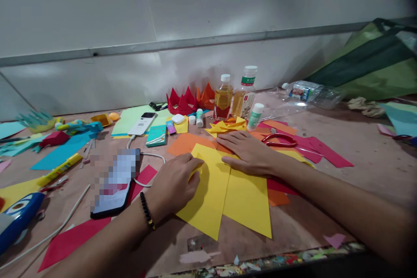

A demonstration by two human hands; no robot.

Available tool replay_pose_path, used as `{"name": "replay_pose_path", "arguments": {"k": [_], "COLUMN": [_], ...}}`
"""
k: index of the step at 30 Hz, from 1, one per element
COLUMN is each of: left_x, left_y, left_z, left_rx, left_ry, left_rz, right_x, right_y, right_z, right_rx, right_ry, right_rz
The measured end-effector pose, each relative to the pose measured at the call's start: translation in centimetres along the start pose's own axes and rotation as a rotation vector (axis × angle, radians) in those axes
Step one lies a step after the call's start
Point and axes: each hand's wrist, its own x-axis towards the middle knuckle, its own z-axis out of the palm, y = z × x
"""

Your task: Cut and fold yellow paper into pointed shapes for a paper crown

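Observation:
Two yellow paper pieces [211, 191] lie side by side on the table in front of me, their edges meeting or overlapping a little. At the left edge of the left piece, my left hand [177, 182] is closed, thumb and curled fingers pinching the paper. My right hand [249, 152] rests palm down with fingers stretched out across the top of the yellow paper. Just beyond its fingertips lies a folded yellow paper crown [226, 127]. Orange paper [185, 143] shows under the far edge. Red-handled scissors [280, 140] lie beside my right wrist, their blades hidden.
A phone [115, 184] with a white cable stands left of my left hand. Behind are drink bottles [223, 100], a glue bottle [255, 117], and red [182, 102] and orange crowns. Coloured paper scraps cover much of the table. A clear bottle [309, 92] lies at the right.

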Motion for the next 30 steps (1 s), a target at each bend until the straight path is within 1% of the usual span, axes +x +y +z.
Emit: {"name": "replay_pose_path", "arguments": {"k": [5,8,11,13,15,18,21,23,25,28,30], "left_x": [0.2,0.5,0.7,0.8,0.9,1.0,0.9,0.7,0.5,0.3,0.3], "left_y": [-0.1,0.0,0.1,0.1,0.2,0.4,0.5,0.4,0.2,-0.2,-0.4], "left_z": [0.2,0.4,0.4,0.2,0.0,-0.2,0.0,0.2,0.1,-0.4,-0.8], "left_rx": [-0.153,-0.307,-0.497,-0.629,-0.738,-0.82,-0.805,-0.748,-0.645,-0.448,-0.354], "left_ry": [0.063,0.131,0.174,0.173,0.171,0.195,0.225,0.24,0.272,0.317,0.268], "left_rz": [-0.091,-0.192,-0.349,-0.438,-0.487,-0.513,-0.498,-0.451,-0.373,-0.218,-0.097], "right_x": [0.0,-0.2,-0.6,-0.9,-1.0,-1.0,-0.9,-0.9,-0.9,-1.0,-1.2], "right_y": [0.5,0.5,-0.2,-1.0,-2.0,-3.0,-3.0,-2.5,-2.0,-1.3,-1.2], "right_z": [0.0,-0.5,-1.6,-2.2,-2.4,-1.7,-1.0,-0.8,-1.0,-1.6,-2.1], "right_rx": [0.021,0.047,0.095,0.13,0.15,0.159,0.172,0.194,0.228,0.281,0.311], "right_ry": [0.041,0.11,0.177,0.195,0.21,0.252,0.294,0.29,0.254,0.168,0.092], "right_rz": [-0.011,-0.06,-0.203,-0.324,-0.412,-0.476,-0.47,-0.455,-0.449,-0.421,-0.394]}}
